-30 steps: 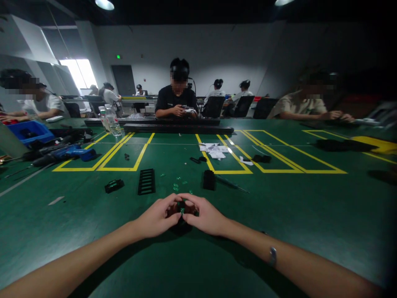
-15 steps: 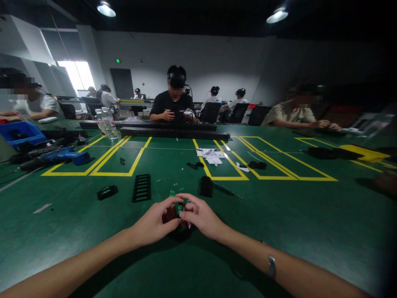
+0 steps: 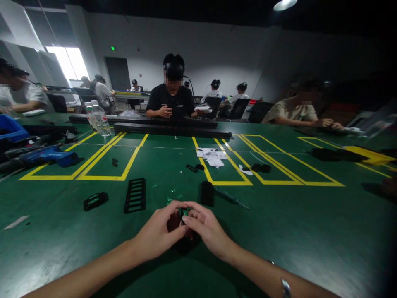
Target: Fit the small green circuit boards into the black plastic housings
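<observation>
My left hand (image 3: 156, 229) and my right hand (image 3: 208, 227) meet at the middle of the green table (image 3: 279, 231), fingers curled together round a small green and black piece (image 3: 185, 212). Most of that piece is hidden by the fingers, so its kind cannot be made out. Just beyond my fingertips lie several small shiny green bits (image 3: 173, 196). A black slotted frame (image 3: 135, 195) rests to the left of them, and a black part with green pieces on it (image 3: 95, 201) is farther left. Past my right hand sits a black block (image 3: 207, 193), with a screwdriver (image 3: 231, 198) beside it.
White paper scraps (image 3: 212, 156) and small black parts (image 3: 260, 167) lie farther back. A blue power drill (image 3: 58, 156), water bottles (image 3: 101, 121) and a blue bin (image 3: 12, 127) are at the left. Long black bars (image 3: 170, 130) lie before a seated person (image 3: 170, 97).
The view has tilted down and shifted slightly, so the table things sit a little differently in frame. Both hands stay together on the small piece, the fingers shifting slightly round it.
</observation>
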`<state>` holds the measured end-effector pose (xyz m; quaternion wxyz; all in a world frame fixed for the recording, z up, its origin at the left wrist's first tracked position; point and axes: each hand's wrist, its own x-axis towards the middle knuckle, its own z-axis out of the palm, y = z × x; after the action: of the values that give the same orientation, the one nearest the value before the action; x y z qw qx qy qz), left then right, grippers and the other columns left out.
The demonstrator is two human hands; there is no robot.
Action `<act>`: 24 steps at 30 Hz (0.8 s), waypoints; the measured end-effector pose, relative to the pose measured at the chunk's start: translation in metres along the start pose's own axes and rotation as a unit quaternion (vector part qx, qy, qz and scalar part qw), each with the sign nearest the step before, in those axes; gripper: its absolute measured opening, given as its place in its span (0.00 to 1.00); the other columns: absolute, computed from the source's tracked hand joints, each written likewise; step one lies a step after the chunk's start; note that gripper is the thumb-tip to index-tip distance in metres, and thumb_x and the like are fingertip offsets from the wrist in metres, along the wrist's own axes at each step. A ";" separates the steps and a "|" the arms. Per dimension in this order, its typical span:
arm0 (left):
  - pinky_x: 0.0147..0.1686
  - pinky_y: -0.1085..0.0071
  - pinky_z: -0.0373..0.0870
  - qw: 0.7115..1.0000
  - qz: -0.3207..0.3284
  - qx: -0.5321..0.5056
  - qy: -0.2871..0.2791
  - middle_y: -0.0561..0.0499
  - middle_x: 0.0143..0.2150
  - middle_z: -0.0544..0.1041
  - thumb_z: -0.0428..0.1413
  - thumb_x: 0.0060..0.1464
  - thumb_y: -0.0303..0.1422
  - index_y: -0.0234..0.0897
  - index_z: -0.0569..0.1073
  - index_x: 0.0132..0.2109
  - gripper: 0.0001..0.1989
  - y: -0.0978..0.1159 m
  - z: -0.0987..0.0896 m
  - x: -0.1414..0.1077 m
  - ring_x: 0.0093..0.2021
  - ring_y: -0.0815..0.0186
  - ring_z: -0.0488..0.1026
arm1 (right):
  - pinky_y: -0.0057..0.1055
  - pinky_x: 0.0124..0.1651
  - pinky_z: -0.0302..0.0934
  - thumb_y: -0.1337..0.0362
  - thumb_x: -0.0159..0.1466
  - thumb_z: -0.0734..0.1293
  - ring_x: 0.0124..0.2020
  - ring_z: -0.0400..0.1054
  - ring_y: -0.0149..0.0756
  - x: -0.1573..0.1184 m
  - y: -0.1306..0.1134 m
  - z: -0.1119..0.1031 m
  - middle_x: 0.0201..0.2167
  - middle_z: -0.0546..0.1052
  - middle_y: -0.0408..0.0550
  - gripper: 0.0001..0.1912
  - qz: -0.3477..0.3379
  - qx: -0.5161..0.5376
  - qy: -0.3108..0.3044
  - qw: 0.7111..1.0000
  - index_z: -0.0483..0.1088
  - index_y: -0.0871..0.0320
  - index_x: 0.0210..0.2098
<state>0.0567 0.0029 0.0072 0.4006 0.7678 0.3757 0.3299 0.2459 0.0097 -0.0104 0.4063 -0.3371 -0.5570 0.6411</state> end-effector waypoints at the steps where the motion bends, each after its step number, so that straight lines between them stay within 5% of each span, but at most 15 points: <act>1: 0.30 0.74 0.63 1.000 -0.004 -0.010 0.002 0.54 0.32 0.73 0.56 0.63 0.36 0.39 0.67 0.59 0.20 -0.002 0.001 0.002 0.30 0.69 0.69 | 0.26 0.29 0.62 0.57 0.64 0.71 0.27 0.67 0.29 0.000 0.000 0.000 0.30 0.73 0.43 0.22 0.006 0.004 0.004 1.000 0.69 0.59 0.55; 20: 0.35 0.70 0.74 0.995 -0.054 -0.066 -0.053 0.51 0.42 0.80 0.59 0.59 0.39 0.51 0.67 0.60 0.23 -0.032 -0.001 0.001 0.36 0.64 0.77 | 0.28 0.29 0.63 0.46 0.61 0.71 0.25 0.66 0.29 0.007 0.007 -0.007 0.30 0.71 0.45 0.31 0.081 0.008 -0.050 0.995 0.67 0.60 0.56; 24: 0.33 0.71 0.74 0.996 -0.055 -0.058 -0.049 0.50 0.41 0.80 0.61 0.56 0.38 0.51 0.70 0.61 0.25 -0.040 -0.002 0.002 0.34 0.63 0.75 | 0.33 0.38 0.63 0.46 0.62 0.70 0.34 0.72 0.37 0.008 0.011 -0.010 0.32 0.75 0.49 0.28 0.068 -0.019 -0.035 0.997 0.70 0.58 0.54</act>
<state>0.0436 0.0211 -0.0264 0.4794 0.7370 0.3775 0.2907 0.2491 0.0210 -0.0226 0.3356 -0.3594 -0.5588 0.6678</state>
